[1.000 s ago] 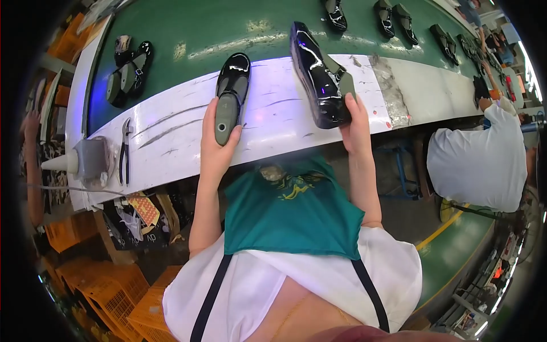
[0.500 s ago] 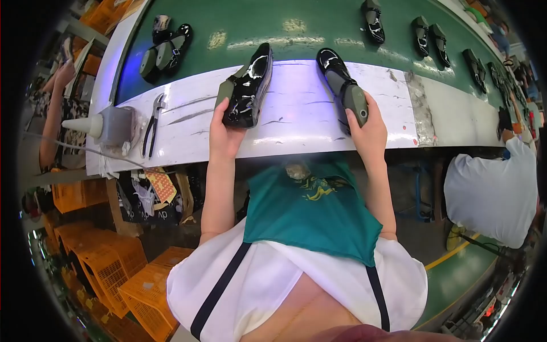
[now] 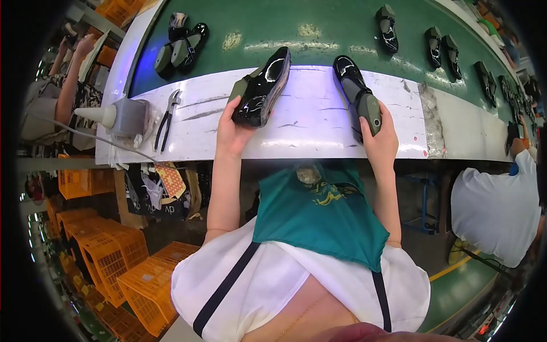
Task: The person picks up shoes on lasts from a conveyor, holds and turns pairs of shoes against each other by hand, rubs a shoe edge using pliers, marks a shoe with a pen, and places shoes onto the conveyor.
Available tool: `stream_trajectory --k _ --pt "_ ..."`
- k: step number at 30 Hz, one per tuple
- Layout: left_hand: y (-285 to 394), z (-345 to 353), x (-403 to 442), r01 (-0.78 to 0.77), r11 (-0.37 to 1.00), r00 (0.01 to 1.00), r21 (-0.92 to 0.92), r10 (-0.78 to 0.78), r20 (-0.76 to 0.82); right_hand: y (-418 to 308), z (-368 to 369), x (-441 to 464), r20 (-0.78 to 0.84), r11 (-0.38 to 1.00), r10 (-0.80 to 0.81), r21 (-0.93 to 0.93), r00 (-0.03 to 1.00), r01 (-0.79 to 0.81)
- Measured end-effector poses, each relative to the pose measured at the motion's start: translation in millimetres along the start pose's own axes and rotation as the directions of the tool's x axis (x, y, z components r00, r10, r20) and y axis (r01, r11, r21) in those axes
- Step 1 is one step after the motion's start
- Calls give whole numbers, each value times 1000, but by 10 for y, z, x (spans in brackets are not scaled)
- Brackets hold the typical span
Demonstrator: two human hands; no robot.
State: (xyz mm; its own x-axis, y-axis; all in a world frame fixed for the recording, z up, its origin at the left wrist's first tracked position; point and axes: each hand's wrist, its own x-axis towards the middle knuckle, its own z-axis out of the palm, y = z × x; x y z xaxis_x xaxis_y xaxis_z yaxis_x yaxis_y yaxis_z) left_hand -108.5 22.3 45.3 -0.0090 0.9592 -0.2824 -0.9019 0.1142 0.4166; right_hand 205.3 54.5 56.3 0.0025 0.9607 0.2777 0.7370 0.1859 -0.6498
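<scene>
My left hand (image 3: 235,132) is closed round the heel end of a glossy black shoe (image 3: 265,91), which is tipped onto its side with a grey-green shoe last inside. In my right hand (image 3: 380,137) is the heel end of a second black shoe (image 3: 348,77), its strap across the opening and a grey-green last (image 3: 369,111) with a round hole showing. Both toes point away from me, above the white worktop (image 3: 307,137). The fingers under each shoe are partly hidden.
Pliers (image 3: 167,119) and a squeeze bottle (image 3: 122,117) lie at the left of the worktop. Beyond it, a green surface (image 3: 256,23) carries more black shoes (image 3: 185,48). Orange crates (image 3: 108,259) stand lower left. A person in a white shirt (image 3: 493,216) sits at the right.
The whole view has shifted, so the bench and shoes appear slightly farther right and lower. The left shoe has turned a little. Both hands keep their hold.
</scene>
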Motion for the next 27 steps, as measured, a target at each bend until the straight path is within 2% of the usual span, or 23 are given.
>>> stream_trajectory --k 4,6,8,13,14,16,19,23,25,27 --pt "-17 18 2 -3 998 1000 61 4 -20 16 13 -10 -13 1000 -13 -2 1000 13" --pt "-100 -20 19 -74 979 993 188 89 -73 14 13 -8 -14 1000 -11 16 1000 11" --pt "-163 40 -3 -104 972 989 212 123 -80 7 12 -5 -17 1000 -13 21 1000 14" --pt "-211 166 -33 -236 908 971 345 237 42 14 21 -10 -21 1000 -19 6 1000 20" --pt "-209 239 -52 -239 908 970 345 240 41 23 27 -8 -26 1000 -29 0 999 29" --pt "-199 360 -87 -305 924 952 229 288 107 23 34 -6 -33 999 -39 -2 999 39" --pt "-194 345 -74 -318 922 947 222 301 107 4 27 -10 -37 999 -33 6 999 33" --pt "-200 401 -90 -321 920 946 224 303 112 -2 23 -12 -22 1000 6 7 1000 -6" --pt "-211 404 -92 -345 883 937 317 341 71 1 21 -10 -23 1000 7 11 1000 -7" --pt "-196 398 -98 -322 893 946 316 314 77 2 16 -4 -16 1000 8 8 1000 -8"
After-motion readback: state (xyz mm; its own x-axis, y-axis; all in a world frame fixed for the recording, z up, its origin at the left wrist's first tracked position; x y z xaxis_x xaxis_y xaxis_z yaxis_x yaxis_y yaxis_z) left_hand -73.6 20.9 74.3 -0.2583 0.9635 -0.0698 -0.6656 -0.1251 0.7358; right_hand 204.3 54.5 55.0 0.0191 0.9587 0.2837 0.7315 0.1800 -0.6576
